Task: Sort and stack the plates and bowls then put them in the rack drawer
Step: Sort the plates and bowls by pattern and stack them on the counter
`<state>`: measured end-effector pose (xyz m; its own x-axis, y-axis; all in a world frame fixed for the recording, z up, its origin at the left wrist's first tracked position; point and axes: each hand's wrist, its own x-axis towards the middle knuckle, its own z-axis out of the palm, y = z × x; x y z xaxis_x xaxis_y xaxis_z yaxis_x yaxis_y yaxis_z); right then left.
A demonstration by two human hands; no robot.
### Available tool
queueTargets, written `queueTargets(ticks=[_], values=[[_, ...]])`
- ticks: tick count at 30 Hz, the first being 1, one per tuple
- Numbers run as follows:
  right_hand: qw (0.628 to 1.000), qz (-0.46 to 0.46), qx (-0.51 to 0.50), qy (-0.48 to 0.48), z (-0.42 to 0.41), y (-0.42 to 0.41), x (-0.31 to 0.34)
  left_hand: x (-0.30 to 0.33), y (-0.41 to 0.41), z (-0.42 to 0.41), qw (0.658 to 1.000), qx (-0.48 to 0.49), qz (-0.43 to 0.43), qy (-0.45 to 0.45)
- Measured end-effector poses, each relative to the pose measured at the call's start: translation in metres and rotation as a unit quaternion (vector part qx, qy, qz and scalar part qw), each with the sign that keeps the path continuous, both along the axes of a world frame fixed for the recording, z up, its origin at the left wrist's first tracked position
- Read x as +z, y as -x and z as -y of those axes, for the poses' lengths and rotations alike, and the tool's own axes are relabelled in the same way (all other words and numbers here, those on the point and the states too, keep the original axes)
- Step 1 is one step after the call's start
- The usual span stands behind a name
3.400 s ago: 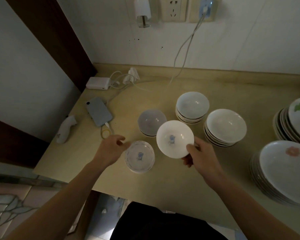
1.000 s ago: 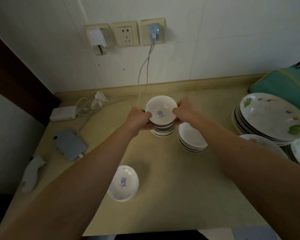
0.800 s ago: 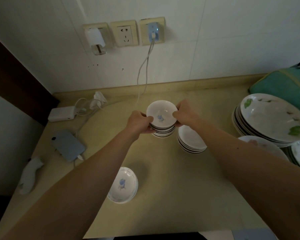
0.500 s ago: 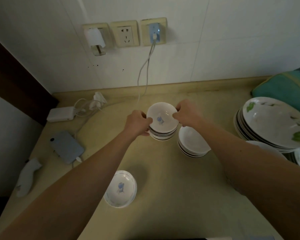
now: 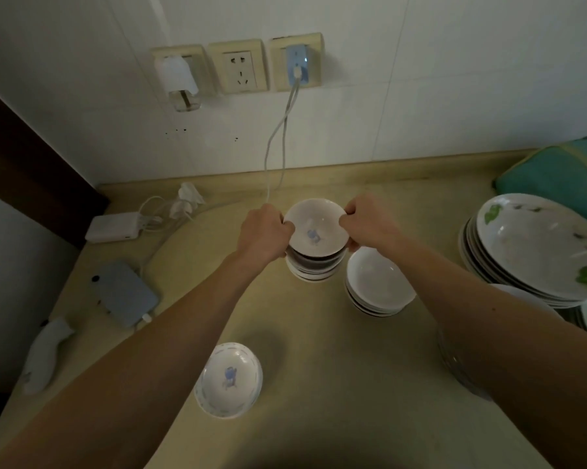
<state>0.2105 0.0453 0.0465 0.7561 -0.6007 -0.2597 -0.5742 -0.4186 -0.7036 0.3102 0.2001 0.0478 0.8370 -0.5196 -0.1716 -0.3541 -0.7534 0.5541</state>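
Observation:
A stack of small white bowls [image 5: 314, 262] stands at the back middle of the counter, its top bowl marked with a blue figure. My left hand [image 5: 263, 236] grips the stack's left side and my right hand [image 5: 366, 223] grips its right side, fingers curled round the rims. A second stack of plain white bowls [image 5: 378, 287] sits just to the right. A single small dish with a blue figure [image 5: 229, 379] lies near the front. Stacks of large flowered plates [image 5: 539, 245] stand at the right.
A phone [image 5: 126, 292] on a cable, a white charger box [image 5: 114, 226] and a white handheld item [image 5: 44, 353] lie at the left. A teal bag [image 5: 559, 177] sits at the back right. Wall sockets [image 5: 239, 67] with a hanging cable are behind the counter [image 5: 319, 367].
Earlier my right hand held one bowl above the counter. That bowl now tops the back stack, and both hands hold the stack, which has stayed in about the same place over the last second.

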Motion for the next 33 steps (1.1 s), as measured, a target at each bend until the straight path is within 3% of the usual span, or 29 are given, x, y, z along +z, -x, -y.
queueTargets(ticks=[3, 7, 13, 22, 33], values=[[0.999, 0.030, -0.029, 0.007, 0.014, 0.007, 0.018, 0.019, 0.000, 0.009, 0.999, -0.009, -0.002, 0.044], [0.999, 0.033, -0.040, -0.004, 0.039, 0.033, 0.042, 0.042, 0.012, 0.023, 0.991, -0.037, -0.092, 0.089], [0.998, -0.031, -0.043, -0.015, 0.050, 0.080, 0.027, 0.024, 0.047, 0.037, 0.975, -0.088, -0.196, 0.053], [0.997, -0.061, -0.036, 0.033, 0.039, 0.104, -0.013, -0.010, 0.074, 0.041, 0.984, -0.112, -0.138, 0.002], [0.995, -0.039, -0.035, 0.090, 0.041, 0.109, -0.023, -0.016, 0.081, 0.041, 0.989, -0.104, -0.101, 0.017]])
